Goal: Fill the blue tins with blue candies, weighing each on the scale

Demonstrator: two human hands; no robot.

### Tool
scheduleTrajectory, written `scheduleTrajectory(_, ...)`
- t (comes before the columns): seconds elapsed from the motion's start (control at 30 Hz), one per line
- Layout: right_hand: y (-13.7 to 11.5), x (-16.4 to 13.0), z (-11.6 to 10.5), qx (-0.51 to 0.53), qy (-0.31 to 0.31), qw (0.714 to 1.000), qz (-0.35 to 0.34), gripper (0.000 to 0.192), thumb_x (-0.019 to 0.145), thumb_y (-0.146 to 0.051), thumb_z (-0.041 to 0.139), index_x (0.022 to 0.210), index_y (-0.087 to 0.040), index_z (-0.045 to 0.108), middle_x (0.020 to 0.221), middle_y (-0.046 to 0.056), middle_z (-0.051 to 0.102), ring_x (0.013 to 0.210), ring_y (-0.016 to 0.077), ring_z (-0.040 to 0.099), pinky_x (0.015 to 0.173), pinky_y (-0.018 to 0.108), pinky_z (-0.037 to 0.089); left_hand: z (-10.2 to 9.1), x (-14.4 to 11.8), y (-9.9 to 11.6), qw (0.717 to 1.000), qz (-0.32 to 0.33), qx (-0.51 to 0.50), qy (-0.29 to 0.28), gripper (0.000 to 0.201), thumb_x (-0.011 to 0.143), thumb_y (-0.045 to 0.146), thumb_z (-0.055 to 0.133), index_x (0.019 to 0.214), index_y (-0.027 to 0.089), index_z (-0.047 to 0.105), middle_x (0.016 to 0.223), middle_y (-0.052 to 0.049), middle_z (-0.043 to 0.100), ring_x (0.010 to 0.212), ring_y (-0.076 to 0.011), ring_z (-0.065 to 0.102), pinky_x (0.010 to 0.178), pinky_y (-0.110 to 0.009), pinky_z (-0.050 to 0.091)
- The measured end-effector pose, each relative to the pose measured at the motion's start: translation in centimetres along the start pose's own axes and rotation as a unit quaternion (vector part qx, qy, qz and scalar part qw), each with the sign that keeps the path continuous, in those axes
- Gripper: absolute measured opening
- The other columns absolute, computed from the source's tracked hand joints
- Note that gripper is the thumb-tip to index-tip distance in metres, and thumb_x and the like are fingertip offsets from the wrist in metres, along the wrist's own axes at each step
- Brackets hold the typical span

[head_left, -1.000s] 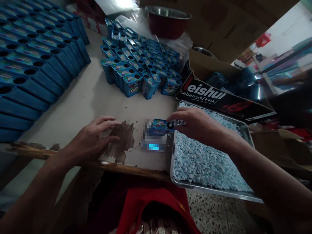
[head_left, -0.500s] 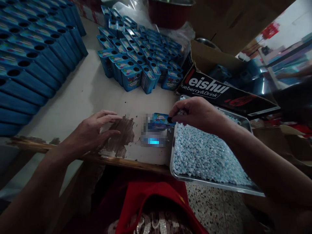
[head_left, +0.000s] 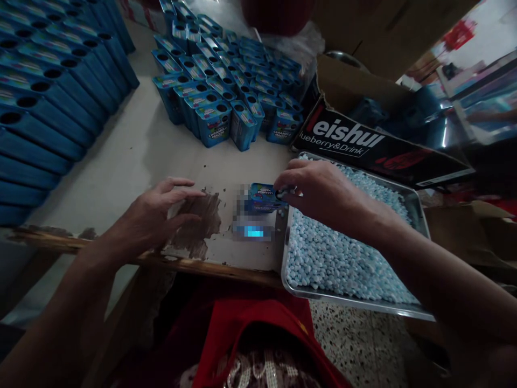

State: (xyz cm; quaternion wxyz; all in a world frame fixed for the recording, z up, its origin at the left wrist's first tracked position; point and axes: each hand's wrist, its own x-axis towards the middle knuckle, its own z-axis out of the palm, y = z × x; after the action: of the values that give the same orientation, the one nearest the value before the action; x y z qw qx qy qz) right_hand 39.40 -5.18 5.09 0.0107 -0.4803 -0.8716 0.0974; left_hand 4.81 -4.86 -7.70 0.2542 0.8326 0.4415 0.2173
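Note:
A blue candy container (head_left: 262, 197) stands on the table, its lower part blurred out by pixels. Over the round hole in its top, my right hand (head_left: 309, 183) is closed around several small white and pale blue candies (head_left: 286, 191). My left hand (head_left: 163, 210) hovers above the table to the left of the container, fingers apart and holding nothing. Below my right forearm lies a metal tray (head_left: 286, 258) filled with the same pale candies. A few loose candies (head_left: 281, 213) rest between container and tray.
Many blue containers (head_left: 214, 121) stand grouped at the back of the table (head_left: 121, 156). Tight rows of similar ones (head_left: 52, 102) fill the left side. A black cardboard box (head_left: 375, 145) with blue containers inside sits behind the tray. The table's worn wooden edge (head_left: 226, 272) runs in front of me.
My right hand has shifted slightly left over the container's hole, and candies now show at its fingertips. My left hand stays nearly where it was. The view has tilted a little.

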Motion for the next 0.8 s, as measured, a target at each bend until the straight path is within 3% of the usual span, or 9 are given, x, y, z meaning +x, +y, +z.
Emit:
scheduleTrajectory(0.37,-0.4,-0.3,0.3,0.099,0.044,0.994,0.029,0.022,0.085,-0.005,0.071,0.096,-0.019,0.084,0.095,0.005,0.077,0.077,0.0162,0.069,0.070,0.029,0.049,0.1,0.2,-0.1,1.000,0.006,0.003,-0.010,0.036,0.095,0.045,0.068,0.129,0.032,0.072,0.148,-0.008,0.061,0.130,-0.0315,0.066,0.115,-0.048,0.055)
scheduleTrajectory(0.47,-0.2,-0.6,0.1,0.122,0.109,0.986,0.037,0.016,0.092,-0.012,0.069,0.096,-0.019,0.083,0.099,0.006,0.078,0.079,0.0171,0.070,0.071,0.030,0.052,0.0,0.2,0.0,1.000,0.007,0.006,-0.008,0.036,0.096,0.045,0.067,0.130,0.033,0.072,0.147,-0.008,0.061,0.131,-0.0311,0.066,0.116,-0.049,0.054)
scheduleTrajectory(0.57,1.7,-2.1,0.2,0.093,0.166,0.978,0.086,0.016,0.098,-0.019,0.066,0.098,-0.021,0.082,0.100,0.006,0.079,0.084,0.0204,0.072,0.076,0.035,0.055,-0.1,0.1,0.1,1.000,0.005,0.007,-0.003,0.035,0.096,0.046,0.068,0.129,0.034,0.073,0.148,-0.007,0.062,0.131,-0.0315,0.066,0.116,-0.049,0.054)
scheduleTrajectory(0.63,3.8,-4.1,1.2,0.050,0.122,0.982,0.138,0.013,0.096,-0.024,0.071,0.104,-0.022,0.082,0.101,0.007,0.079,0.087,0.0245,0.073,0.078,0.039,0.056,0.0,0.0,0.2,1.000,0.001,0.009,-0.003,0.035,0.096,0.047,0.068,0.128,0.033,0.074,0.146,-0.007,0.063,0.129,-0.0313,0.067,0.116,-0.048,0.054)
scheduleTrajectory(0.67,4.8,-5.3,2.1,0.034,0.063,0.985,0.158,0.018,0.094,-0.027,0.075,0.110,-0.022,0.081,0.103,0.008,0.080,0.090,0.0275,0.073,0.078,0.041,0.056,0.1,-0.1,0.3,1.000,-0.001,0.011,-0.002,0.034,0.097,0.047,0.068,0.127,0.033,0.074,0.144,-0.007,0.064,0.127,-0.0309,0.068,0.115,-0.048,0.054)
scheduleTrajectory(0.73,6.4,-7.8,4.5,0.005,-0.051,0.985,0.167,0.050,0.089,-0.041,0.084,0.134,-0.023,0.074,0.123,0.013,0.079,0.108,0.0364,0.072,0.085,0.049,0.058,0.3,0.0,0.5,1.000,0.000,0.012,-0.003,0.034,0.098,0.048,0.066,0.127,0.030,0.074,0.139,-0.007,0.067,0.124,-0.0300,0.069,0.113,-0.048,0.055)
scheduleTrajectory(0.8,7.1,-10.0,7.1,-0.005,-0.106,0.985,0.137,0.073,0.086,-0.044,0.088,0.150,-0.023,0.062,0.146,0.016,0.069,0.127,0.0409,0.065,0.097,0.054,0.056,0.6,0.2,0.9,1.000,0.007,0.007,-0.005,0.035,0.099,0.047,0.065,0.126,0.027,0.075,0.135,-0.008,0.069,0.122,-0.0291,0.070,0.111,-0.047,0.057)
